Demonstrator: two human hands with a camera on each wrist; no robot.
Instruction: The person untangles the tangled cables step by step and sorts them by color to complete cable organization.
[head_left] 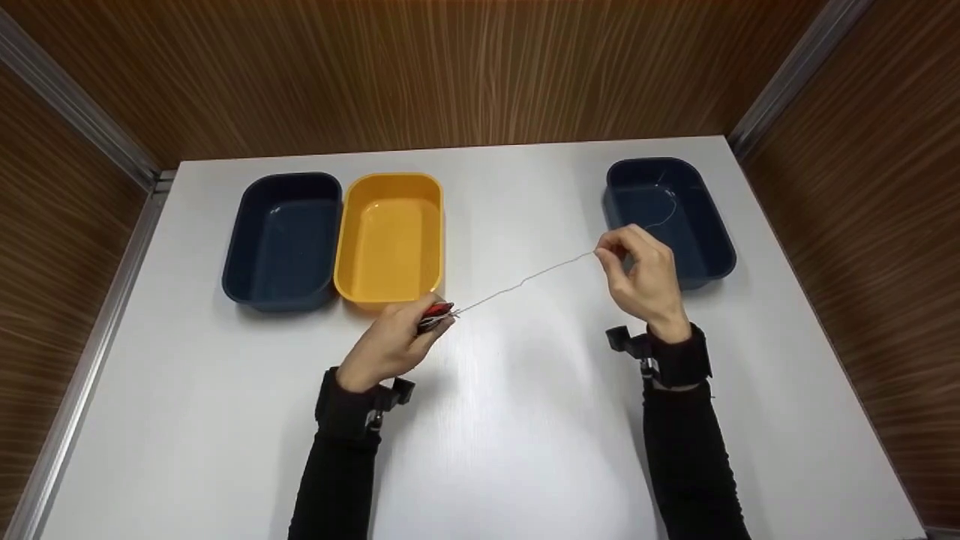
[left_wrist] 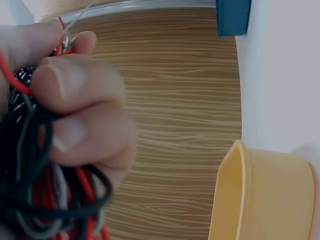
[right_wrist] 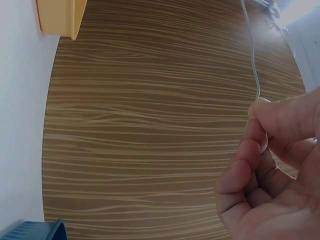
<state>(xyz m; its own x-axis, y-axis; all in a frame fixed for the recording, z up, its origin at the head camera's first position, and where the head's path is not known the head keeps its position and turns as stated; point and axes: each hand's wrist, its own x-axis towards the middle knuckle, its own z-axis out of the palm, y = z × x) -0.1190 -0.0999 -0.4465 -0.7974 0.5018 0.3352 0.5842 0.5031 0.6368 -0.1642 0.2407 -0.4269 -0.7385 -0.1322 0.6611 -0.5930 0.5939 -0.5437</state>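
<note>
My left hand (head_left: 390, 337) grips a bundle of thin wires (left_wrist: 55, 200), red, black and grey, just in front of the yellow bin. Its fingers curl round the loops, and much of the bundle is hidden in the palm. One thin pale grey wire (head_left: 523, 283) runs from the bundle, stretched across to my right hand (head_left: 645, 277). There the thumb and forefinger pinch the wire, as the right wrist view also shows. Beyond the pinch, the loose tail (head_left: 670, 206) of the wire curves over the right-hand dark blue bin (head_left: 694, 274).
Touching side by side at the back left are another dark blue bin (head_left: 281, 300) and a yellow bin (head_left: 437, 232). All stand on a white table (head_left: 510, 450). Wood-grain panels (head_left: 450, 75) close off the back and both sides.
</note>
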